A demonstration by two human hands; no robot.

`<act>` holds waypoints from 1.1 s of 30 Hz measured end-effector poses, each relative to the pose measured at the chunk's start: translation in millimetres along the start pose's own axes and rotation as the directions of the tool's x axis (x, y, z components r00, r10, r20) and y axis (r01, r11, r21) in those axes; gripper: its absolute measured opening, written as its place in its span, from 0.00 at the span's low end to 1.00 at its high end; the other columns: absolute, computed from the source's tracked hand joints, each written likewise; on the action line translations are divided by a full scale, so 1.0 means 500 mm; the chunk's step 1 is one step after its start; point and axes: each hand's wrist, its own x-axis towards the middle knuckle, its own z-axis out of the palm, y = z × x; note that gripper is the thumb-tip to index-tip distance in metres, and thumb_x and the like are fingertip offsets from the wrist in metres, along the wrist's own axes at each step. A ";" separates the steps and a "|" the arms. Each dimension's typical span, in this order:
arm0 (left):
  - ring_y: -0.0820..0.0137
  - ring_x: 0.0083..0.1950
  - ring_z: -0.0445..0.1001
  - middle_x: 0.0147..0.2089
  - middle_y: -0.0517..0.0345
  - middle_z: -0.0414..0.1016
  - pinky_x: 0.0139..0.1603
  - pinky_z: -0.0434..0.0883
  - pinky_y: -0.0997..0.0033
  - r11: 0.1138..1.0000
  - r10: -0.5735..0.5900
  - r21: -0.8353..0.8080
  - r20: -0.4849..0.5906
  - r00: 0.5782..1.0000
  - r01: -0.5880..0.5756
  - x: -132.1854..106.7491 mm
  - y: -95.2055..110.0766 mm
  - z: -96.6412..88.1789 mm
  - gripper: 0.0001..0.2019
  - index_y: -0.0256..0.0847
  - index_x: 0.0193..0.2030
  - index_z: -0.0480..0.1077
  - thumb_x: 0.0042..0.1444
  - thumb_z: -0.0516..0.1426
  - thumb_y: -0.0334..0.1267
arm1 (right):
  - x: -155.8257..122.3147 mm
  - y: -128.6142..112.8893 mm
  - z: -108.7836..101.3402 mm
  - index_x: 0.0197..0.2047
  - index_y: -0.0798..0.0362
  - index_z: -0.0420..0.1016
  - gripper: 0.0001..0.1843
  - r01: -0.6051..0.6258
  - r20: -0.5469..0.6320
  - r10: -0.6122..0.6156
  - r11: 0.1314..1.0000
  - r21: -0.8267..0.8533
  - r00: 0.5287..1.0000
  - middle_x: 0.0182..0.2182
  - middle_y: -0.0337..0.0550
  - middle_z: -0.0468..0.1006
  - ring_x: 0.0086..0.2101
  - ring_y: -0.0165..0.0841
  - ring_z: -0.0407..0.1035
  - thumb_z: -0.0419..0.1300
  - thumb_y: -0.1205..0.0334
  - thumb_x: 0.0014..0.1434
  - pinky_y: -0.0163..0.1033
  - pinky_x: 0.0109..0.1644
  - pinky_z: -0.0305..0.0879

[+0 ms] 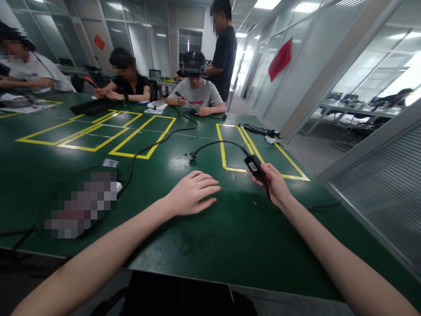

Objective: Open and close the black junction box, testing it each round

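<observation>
My right hand (pixel 274 184) is closed around a small black power adapter (pixel 253 166) with a white label, held just above the green table (pixel 210 237). A black cable (pixel 217 144) runs from the adapter in an arc to a plug end (pixel 193 155) lying on the table. My left hand (pixel 194 193) rests on the table to the left of it, palm down, fingers loosely stretched out, holding nothing.
Yellow tape rectangles (pixel 98 131) mark the table. A second black cable (pixel 148 149) crosses toward a blurred patch (pixel 82 204) at the left. Three seated people and one standing person are at the far end. A black tool (pixel 261 130) lies near the right edge.
</observation>
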 end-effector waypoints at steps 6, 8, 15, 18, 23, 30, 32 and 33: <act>0.62 0.53 0.78 0.50 0.51 0.84 0.55 0.71 0.60 0.993 -0.031 -0.111 0.147 0.989 0.048 -0.008 -0.009 0.030 0.12 0.39 0.52 0.77 0.71 0.55 0.41 | 0.052 0.001 -0.108 0.33 0.46 0.58 0.30 0.289 -0.411 -0.424 0.891 -0.351 0.807 0.28 0.38 0.81 0.23 0.35 0.74 0.69 0.35 0.47 0.34 0.23 0.60; 0.62 0.53 0.78 0.50 0.51 0.84 0.54 0.71 0.61 0.991 -0.047 -0.118 0.169 0.984 0.067 -0.010 -0.009 0.033 0.12 0.39 0.52 0.77 0.71 0.54 0.40 | 0.057 0.007 -0.134 0.33 0.47 0.62 0.26 0.182 -0.393 -0.485 0.779 -0.599 0.781 0.32 0.43 0.82 0.30 0.40 0.77 0.67 0.36 0.49 0.38 0.31 0.68; 0.62 0.52 0.77 0.49 0.51 0.83 0.53 0.71 0.62 0.986 -0.072 -0.130 0.213 0.974 0.101 -0.010 -0.004 0.036 0.12 0.41 0.52 0.77 0.70 0.55 0.40 | 0.060 0.019 -0.155 0.41 0.49 0.76 0.17 -0.416 -0.506 -0.307 0.315 -0.853 0.806 0.43 0.53 0.84 0.46 0.51 0.77 0.65 0.46 0.55 0.49 0.47 0.70; 0.62 0.52 0.77 0.49 0.52 0.83 0.52 0.71 0.62 0.985 -0.074 -0.135 0.217 0.973 0.106 -0.011 -0.004 0.038 0.12 0.41 0.52 0.78 0.70 0.56 0.40 | 0.061 0.014 -0.169 0.44 0.50 0.77 0.19 -0.496 -0.561 -0.348 0.263 -0.827 0.751 0.43 0.55 0.83 0.45 0.51 0.77 0.65 0.45 0.57 0.50 0.47 0.70; 0.62 0.51 0.77 0.48 0.51 0.83 0.53 0.71 0.62 0.984 -0.076 -0.144 0.222 0.972 0.110 -0.011 -0.003 0.037 0.12 0.41 0.52 0.78 0.70 0.55 0.41 | 0.052 0.002 -0.207 0.48 0.51 0.78 0.20 -0.482 -0.558 -0.487 0.285 -0.829 0.672 0.42 0.57 0.83 0.44 0.53 0.77 0.62 0.45 0.60 0.50 0.45 0.70; 0.62 0.51 0.78 0.48 0.51 0.83 0.52 0.72 0.63 0.980 -0.077 -0.162 0.230 0.970 0.116 -0.012 -0.002 0.038 0.12 0.41 0.52 0.78 0.70 0.56 0.40 | 0.063 0.026 -0.240 0.43 0.50 0.78 0.19 -0.419 -0.491 -0.407 0.257 -0.871 0.771 0.39 0.51 0.84 0.41 0.48 0.77 0.67 0.45 0.54 0.46 0.43 0.70; 0.63 0.51 0.78 0.48 0.51 0.83 0.52 0.72 0.63 0.979 -0.079 -0.163 0.232 0.969 0.119 -0.013 -0.003 0.038 0.12 0.41 0.52 0.78 0.70 0.56 0.40 | 0.073 0.039 -0.256 0.40 0.50 0.79 0.19 -0.371 -0.459 -0.375 0.287 -0.883 0.805 0.38 0.50 0.84 0.40 0.47 0.77 0.67 0.45 0.53 0.45 0.42 0.71; 0.63 0.51 0.78 0.48 0.51 0.83 0.52 0.72 0.63 0.979 -0.079 -0.166 0.234 0.969 0.120 -0.013 -0.003 0.038 0.12 0.40 0.52 0.78 0.70 0.56 0.40 | 0.076 0.044 -0.263 0.40 0.51 0.79 0.20 -0.336 -0.438 -0.379 0.307 -0.891 0.815 0.38 0.51 0.84 0.40 0.46 0.76 0.66 0.44 0.54 0.45 0.43 0.71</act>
